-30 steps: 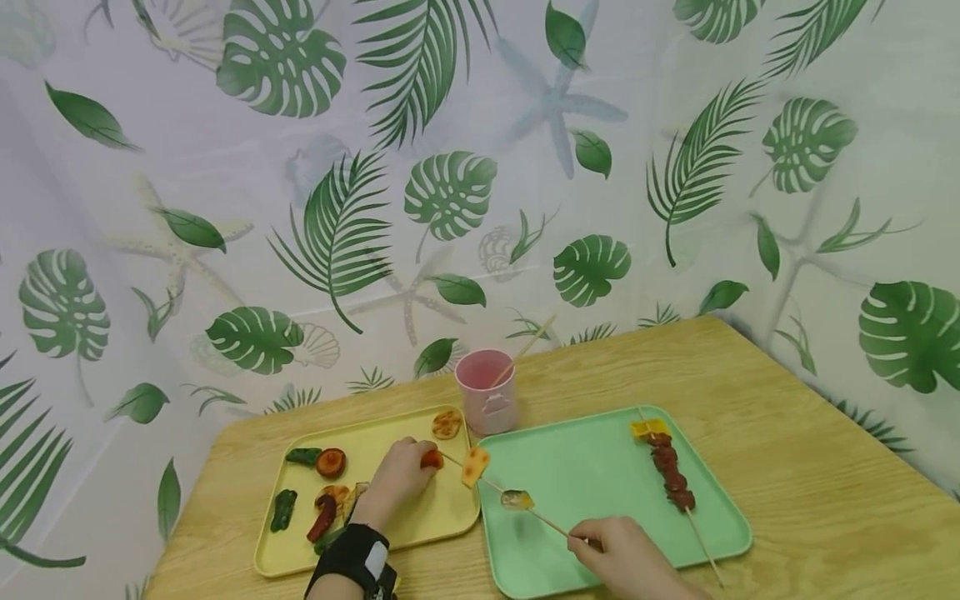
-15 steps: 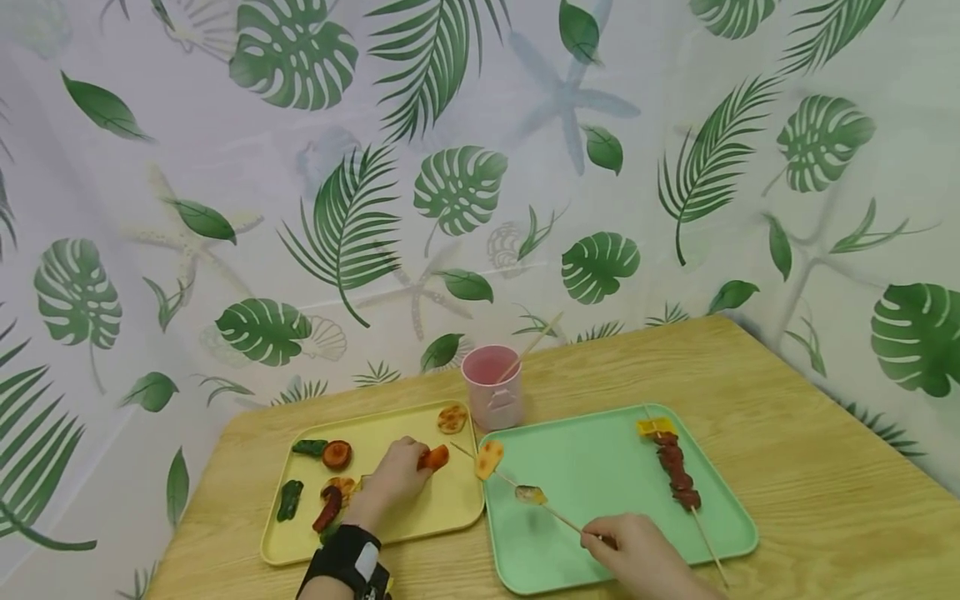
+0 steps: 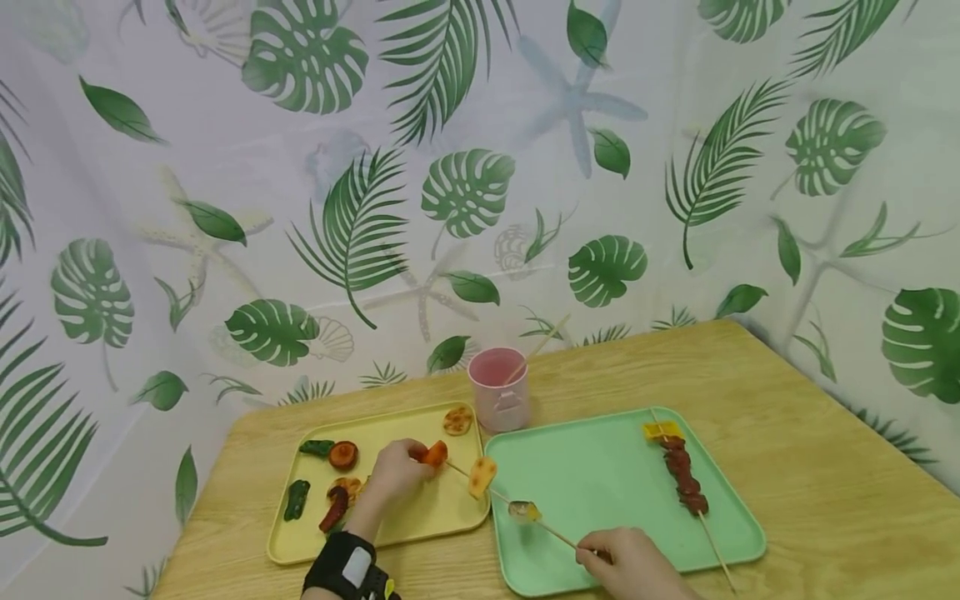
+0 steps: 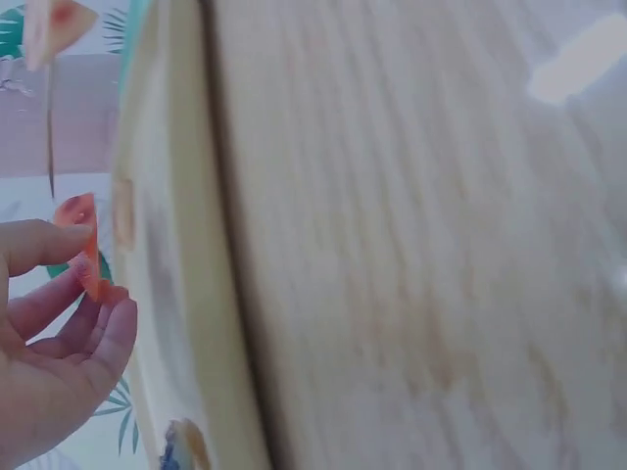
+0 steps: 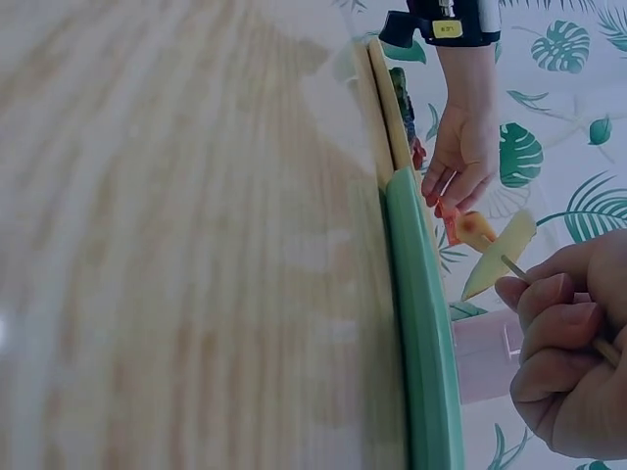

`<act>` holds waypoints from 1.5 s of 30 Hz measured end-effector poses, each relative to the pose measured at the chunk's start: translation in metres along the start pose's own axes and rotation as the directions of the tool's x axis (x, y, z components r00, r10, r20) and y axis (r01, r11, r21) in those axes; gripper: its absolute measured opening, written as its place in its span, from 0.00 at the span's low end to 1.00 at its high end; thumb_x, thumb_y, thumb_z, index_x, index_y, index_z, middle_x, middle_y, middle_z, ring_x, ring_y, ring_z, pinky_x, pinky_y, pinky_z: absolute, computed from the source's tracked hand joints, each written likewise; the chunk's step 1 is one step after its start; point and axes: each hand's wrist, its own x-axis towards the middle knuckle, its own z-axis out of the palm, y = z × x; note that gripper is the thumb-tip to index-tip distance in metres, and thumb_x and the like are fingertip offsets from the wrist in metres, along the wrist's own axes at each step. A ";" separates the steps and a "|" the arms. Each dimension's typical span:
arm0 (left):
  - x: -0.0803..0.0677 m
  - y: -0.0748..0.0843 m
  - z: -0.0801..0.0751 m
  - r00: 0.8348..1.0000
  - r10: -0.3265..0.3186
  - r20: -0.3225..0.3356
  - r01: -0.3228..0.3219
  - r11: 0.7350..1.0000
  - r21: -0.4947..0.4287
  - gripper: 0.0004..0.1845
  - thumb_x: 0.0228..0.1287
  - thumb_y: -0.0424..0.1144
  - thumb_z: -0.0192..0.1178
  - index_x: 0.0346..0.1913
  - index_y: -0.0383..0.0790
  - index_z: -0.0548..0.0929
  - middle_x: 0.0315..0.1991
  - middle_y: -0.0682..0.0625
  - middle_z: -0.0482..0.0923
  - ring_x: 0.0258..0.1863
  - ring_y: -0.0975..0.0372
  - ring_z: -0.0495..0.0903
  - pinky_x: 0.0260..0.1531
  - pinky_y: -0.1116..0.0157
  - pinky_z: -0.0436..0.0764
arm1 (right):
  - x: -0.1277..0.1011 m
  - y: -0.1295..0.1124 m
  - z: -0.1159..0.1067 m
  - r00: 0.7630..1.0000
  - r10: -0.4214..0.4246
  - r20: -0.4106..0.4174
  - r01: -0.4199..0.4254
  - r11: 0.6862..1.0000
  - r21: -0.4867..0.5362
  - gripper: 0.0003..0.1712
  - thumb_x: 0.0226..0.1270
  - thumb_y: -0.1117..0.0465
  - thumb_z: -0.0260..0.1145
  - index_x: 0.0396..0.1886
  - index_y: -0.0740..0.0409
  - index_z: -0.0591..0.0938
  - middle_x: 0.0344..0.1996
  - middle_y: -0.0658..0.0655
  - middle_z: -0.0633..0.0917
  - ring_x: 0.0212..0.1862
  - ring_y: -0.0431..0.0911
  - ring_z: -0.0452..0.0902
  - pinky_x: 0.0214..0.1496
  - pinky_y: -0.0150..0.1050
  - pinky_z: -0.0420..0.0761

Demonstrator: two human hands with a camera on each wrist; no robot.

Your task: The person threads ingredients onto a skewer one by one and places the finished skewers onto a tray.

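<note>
My left hand (image 3: 397, 471) pinches an orange-red vegetable piece (image 3: 435, 454) between thumb and fingertips over the yellow tray (image 3: 420, 533). In the left wrist view, the piece (image 4: 86, 235) looks thin and curved, with the stick's tip right at its upper edge. Across the green tray, my right hand (image 3: 626, 562) grips the lower end of a wooden skewer (image 3: 557, 535), which slants up to the left. Threaded on it are a yellow browned slice (image 3: 482, 477) and, nearer the right hand, a pale piece with a yellow end (image 3: 522, 511).
A finished-looking meat skewer (image 3: 684, 479) with a yellow piece on top lies on the green tray (image 3: 585, 450). Behind the trays stands a pink cup (image 3: 501, 408) holding a stick. The yellow tray also bears a mushroom cap (image 3: 343, 455), green pieces (image 3: 296, 500) and a browned round slice (image 3: 457, 420).
The orange-red piece has turned in my left fingers, and the skewer's tip now meets it after standing slightly apart half a second ago. The head view has shifted a little.
</note>
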 end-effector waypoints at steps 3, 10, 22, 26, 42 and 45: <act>-0.001 0.003 -0.001 1.000 -0.006 -0.024 0.004 0.998 -0.070 0.17 0.45 0.30 0.67 0.41 0.27 0.81 0.36 0.42 0.79 0.33 0.56 0.75 0.32 0.63 0.75 | 0.001 -0.002 -0.001 1.000 0.014 0.003 -0.014 1.000 0.009 0.12 0.65 0.62 0.60 0.35 0.66 0.85 0.27 0.55 0.85 0.26 0.39 0.75 0.28 0.35 0.75; -0.008 0.011 -0.002 0.997 -0.062 -0.050 0.046 0.957 -0.285 0.18 0.50 0.27 0.63 0.46 0.25 0.79 0.42 0.37 0.78 0.38 0.52 0.77 0.36 0.59 0.78 | 0.000 -0.004 -0.003 1.000 -0.002 0.000 0.002 1.000 0.029 0.12 0.66 0.62 0.58 0.35 0.67 0.85 0.26 0.54 0.84 0.23 0.37 0.71 0.26 0.34 0.73; -0.013 0.011 -0.008 0.992 -0.095 -0.084 0.052 0.909 -0.413 0.19 0.53 0.27 0.62 0.49 0.24 0.78 0.43 0.35 0.77 0.38 0.53 0.78 0.41 0.52 0.77 | -0.001 -0.006 -0.002 0.999 -0.038 -0.019 0.039 0.999 0.021 0.12 0.66 0.62 0.58 0.36 0.66 0.85 0.19 0.50 0.81 0.18 0.35 0.64 0.24 0.33 0.69; -0.016 0.010 -0.008 0.991 -0.103 -0.090 0.056 0.904 -0.425 0.19 0.53 0.28 0.64 0.50 0.24 0.79 0.44 0.35 0.77 0.39 0.52 0.78 0.43 0.52 0.76 | 0.000 -0.006 0.000 1.000 -0.024 -0.012 0.024 1.000 0.015 0.12 0.66 0.62 0.59 0.36 0.67 0.84 0.17 0.49 0.78 0.18 0.35 0.63 0.23 0.33 0.68; -0.015 0.018 -0.009 0.984 -0.131 -0.125 0.066 0.903 -0.425 0.17 0.51 0.30 0.66 0.44 0.25 0.80 0.39 0.39 0.78 0.38 0.54 0.77 0.40 0.56 0.76 | 0.001 -0.024 0.005 0.956 -0.232 -0.178 0.145 0.905 -0.400 0.09 0.61 0.67 0.62 0.22 0.53 0.81 0.11 0.39 0.71 0.13 0.31 0.61 0.16 0.28 0.64; -0.015 0.019 -0.010 0.982 -0.133 -0.132 0.064 0.899 -0.434 0.17 0.51 0.30 0.66 0.44 0.26 0.80 0.37 0.41 0.78 0.35 0.56 0.77 0.39 0.57 0.77 | 0.000 -0.027 0.005 0.943 -0.272 -0.194 0.148 0.861 -0.487 0.10 0.60 0.66 0.64 0.21 0.51 0.80 0.10 0.38 0.69 0.12 0.31 0.60 0.15 0.27 0.62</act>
